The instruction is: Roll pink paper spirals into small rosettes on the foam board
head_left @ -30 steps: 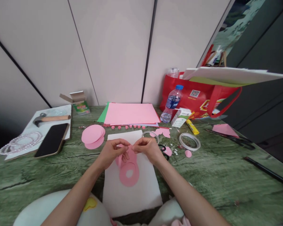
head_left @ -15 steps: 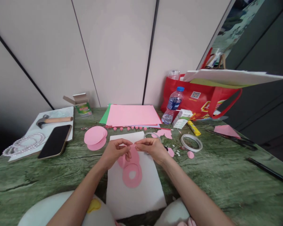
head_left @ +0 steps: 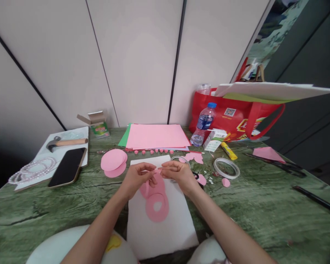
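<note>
Both my hands meet over a white foam sheet (head_left: pixel 165 227) at the table's near edge. My left hand (head_left: pixel 137 176) and my right hand (head_left: pixel 177 173) each pinch the upper end of a pink paper spiral strip (head_left: pixel 156 205), fingers closed on it. The strip's lower coil rests on the white sheet as a ring. A stack of pink paper circles (head_left: pixel 113 161) lies just left of my left hand. Small pink paper pieces (head_left: pixel 194 157) and a tape ring (head_left: pixel 226 167) lie to the right of my right hand.
On the green marble-patterned table (head_left: pixel 264 209): a phone (head_left: pixel 68 167), hammer (head_left: pixel 66 142) and bead strands (head_left: pixel 33 170) at left; pink and green paper sheets (head_left: pixel 156 136) at back; water bottle (head_left: pixel 203 124), glue stick (head_left: pixel 228 151), red bag (head_left: pixel 236 117) and scissors (head_left: pixel 277 163) at right.
My hands stay pinched on the pink strip, working its upper end slightly. The view has shifted a little, so everything sits a bit further right and lower.
</note>
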`<state>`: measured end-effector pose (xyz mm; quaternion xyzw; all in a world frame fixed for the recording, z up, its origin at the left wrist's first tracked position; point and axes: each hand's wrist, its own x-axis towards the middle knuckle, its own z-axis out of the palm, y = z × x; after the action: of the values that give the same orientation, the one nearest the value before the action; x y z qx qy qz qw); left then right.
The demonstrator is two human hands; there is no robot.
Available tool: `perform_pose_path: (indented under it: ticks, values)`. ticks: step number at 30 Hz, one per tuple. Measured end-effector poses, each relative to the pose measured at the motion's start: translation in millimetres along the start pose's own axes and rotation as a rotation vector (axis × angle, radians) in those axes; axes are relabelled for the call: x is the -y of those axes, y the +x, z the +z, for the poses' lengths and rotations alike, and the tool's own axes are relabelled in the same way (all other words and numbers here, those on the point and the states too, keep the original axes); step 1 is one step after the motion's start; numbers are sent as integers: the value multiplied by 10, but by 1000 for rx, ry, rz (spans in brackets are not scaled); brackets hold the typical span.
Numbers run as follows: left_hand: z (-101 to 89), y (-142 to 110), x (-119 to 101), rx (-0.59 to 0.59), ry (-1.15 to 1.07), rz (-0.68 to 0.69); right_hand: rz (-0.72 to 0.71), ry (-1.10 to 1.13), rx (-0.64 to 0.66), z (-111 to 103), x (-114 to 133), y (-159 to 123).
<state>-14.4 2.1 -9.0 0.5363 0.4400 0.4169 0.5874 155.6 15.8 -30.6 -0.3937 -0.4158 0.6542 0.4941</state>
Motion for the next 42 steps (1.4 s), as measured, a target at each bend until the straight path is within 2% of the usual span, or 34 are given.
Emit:
perform_pose_path:
  ticks: [5,12,29,42]
  values:
    - [16,-11,-31,-31,-38,-30,23,-12,-28,40,3,-28]
    - [41,-30,-42,12,-11,-4,-48,-72,16,89,24,-64]
    - [47,-44,-20,-14,80,22,16,-32,90,-6,-21,-25]
    - [14,-18,60,-27,109,3,-17,-60,24,60,3,-48]
